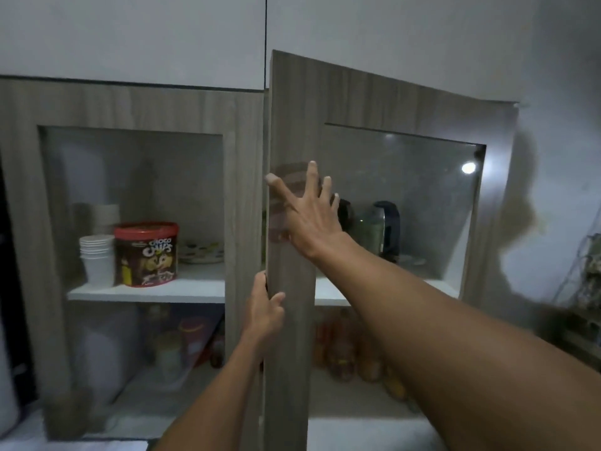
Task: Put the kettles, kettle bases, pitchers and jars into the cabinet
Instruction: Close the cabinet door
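The cabinet's right door (292, 320), wood-framed with a glass pane, stands partly ajar. My left hand (265, 315) grips its free edge at mid height. My right hand (309, 213) lies flat against the door's face higher up, fingers spread. Through the pane a kettle (379, 227) with a dark blue handle stands on the upper shelf (328, 296); a dark rounded object (344, 211) sits beside it, half hidden by my right hand. Several blurred jars (354, 356) show on the lower shelf behind the glass.
The left cabinet door (247, 196) is closed. Behind its glass are a red Choco Chips tin (146, 253), stacked white cups (97, 258) and a plate (201, 253) above, containers (182, 346) below. The wall (553, 157) is at right, with clutter (585, 288) at the far right.
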Demonstrator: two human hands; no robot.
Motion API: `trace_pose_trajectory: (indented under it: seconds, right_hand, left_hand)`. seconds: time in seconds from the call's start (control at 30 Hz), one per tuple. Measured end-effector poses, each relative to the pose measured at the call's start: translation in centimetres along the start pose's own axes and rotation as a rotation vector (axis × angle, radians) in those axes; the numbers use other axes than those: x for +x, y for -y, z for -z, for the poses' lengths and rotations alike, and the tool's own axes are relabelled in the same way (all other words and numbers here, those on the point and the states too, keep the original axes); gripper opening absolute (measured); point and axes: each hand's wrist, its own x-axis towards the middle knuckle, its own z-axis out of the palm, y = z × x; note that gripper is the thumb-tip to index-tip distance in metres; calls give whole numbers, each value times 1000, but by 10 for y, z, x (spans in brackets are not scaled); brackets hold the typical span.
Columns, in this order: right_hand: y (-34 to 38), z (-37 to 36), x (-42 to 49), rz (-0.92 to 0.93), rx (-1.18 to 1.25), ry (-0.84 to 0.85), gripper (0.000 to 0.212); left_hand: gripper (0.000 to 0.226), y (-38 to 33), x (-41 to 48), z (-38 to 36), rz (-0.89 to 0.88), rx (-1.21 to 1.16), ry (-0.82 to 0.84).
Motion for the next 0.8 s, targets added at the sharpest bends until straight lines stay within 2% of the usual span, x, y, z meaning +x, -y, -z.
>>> trace_pose_trajectory:
  seconds: [0.07, 0.17, 0.23, 0.57, 0.63, 0.8]
  right_hand:
    - [-4, -12, 17, 13, 11, 48, 95]
    - [-3, -17, 33, 17, 49, 128, 70]
    - [-2, -19, 40, 18, 54, 148, 62]
    - [4, -49, 77, -45, -5, 130, 58]
    - [3, -58, 85, -50, -16, 109, 59]
    - [-3, -76, 102, -49, -43, 90, 53]
  left_hand:
    - [39, 7, 15, -3, 5, 29, -10]
    - [40, 14, 36, -7, 28, 58, -21]
    - [40, 16, 46, -8, 54, 71, 2]
    - [32, 29, 87, -6, 79, 161, 49]
    - [43, 32, 91, -10, 49, 211, 52]
    - [105, 41, 110, -23, -50, 376, -124]
